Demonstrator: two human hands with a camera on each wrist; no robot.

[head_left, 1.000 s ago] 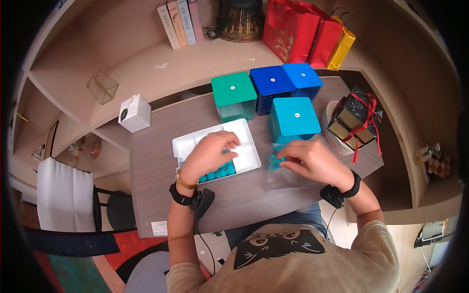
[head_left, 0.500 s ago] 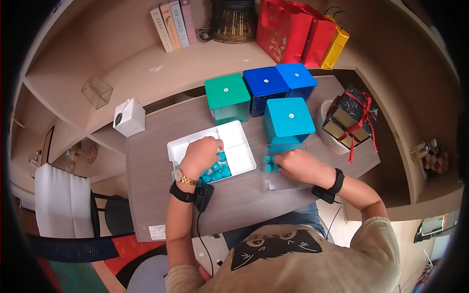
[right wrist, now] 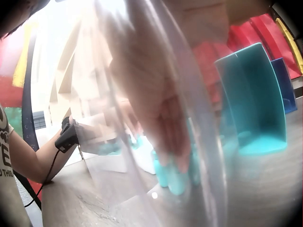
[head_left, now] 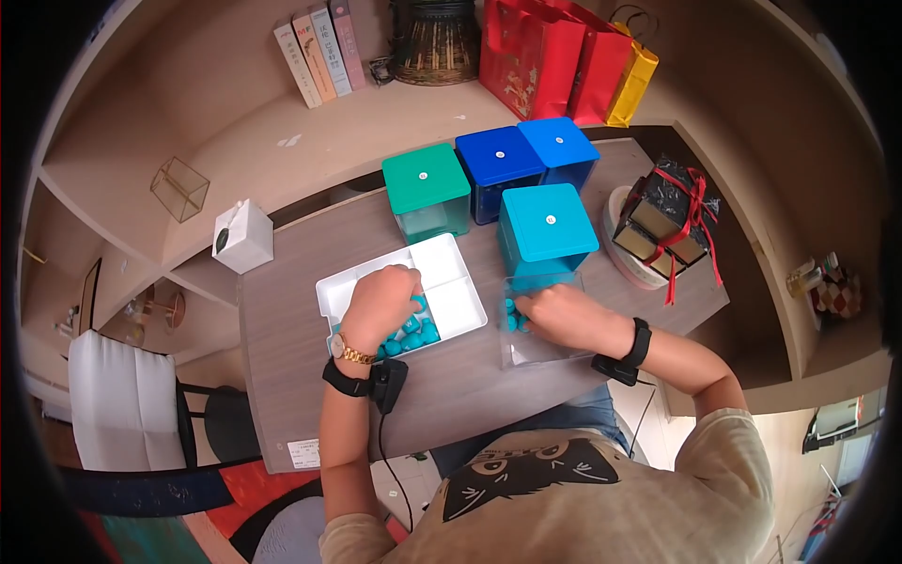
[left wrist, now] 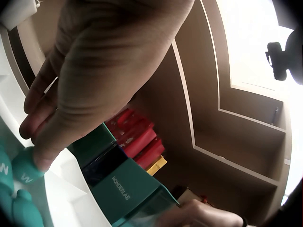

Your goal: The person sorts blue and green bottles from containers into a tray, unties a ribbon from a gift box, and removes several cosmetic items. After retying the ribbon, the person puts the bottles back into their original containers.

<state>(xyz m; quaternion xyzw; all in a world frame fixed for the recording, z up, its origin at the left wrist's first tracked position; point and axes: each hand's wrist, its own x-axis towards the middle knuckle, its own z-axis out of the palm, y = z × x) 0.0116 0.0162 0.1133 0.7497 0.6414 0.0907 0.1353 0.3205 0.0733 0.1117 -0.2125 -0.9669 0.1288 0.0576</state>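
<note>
In the head view my left hand [head_left: 383, 299] is over the white divided tray [head_left: 460, 305], above several small teal bottles [head_left: 412, 325]. The left wrist view has my thumb touching one teal bottle [left wrist: 27, 166] marked W, while the visible fingers stay apart from it. My right hand [head_left: 568, 315] reaches into a clear plastic box [head_left: 526, 357] that holds more teal bottles [head_left: 511, 312]. Through the blurred clear wall in the right wrist view, its fingers [right wrist: 163, 146] reach down and grip a teal bottle [right wrist: 177, 182].
Behind the clear box stands a teal-lidded box [head_left: 549, 226]. Green [head_left: 425, 179], dark blue [head_left: 498, 155] and lighter blue [head_left: 559, 141] boxes are farther back. Black boxes with red ribbon [head_left: 667, 211] are at the right, and a white box [head_left: 242, 235] at the left.
Both hands were above the containers a second ago; the right has since lowered into the clear box and the left sits lower over the tray bottles. In the last half second both barely moved.
</note>
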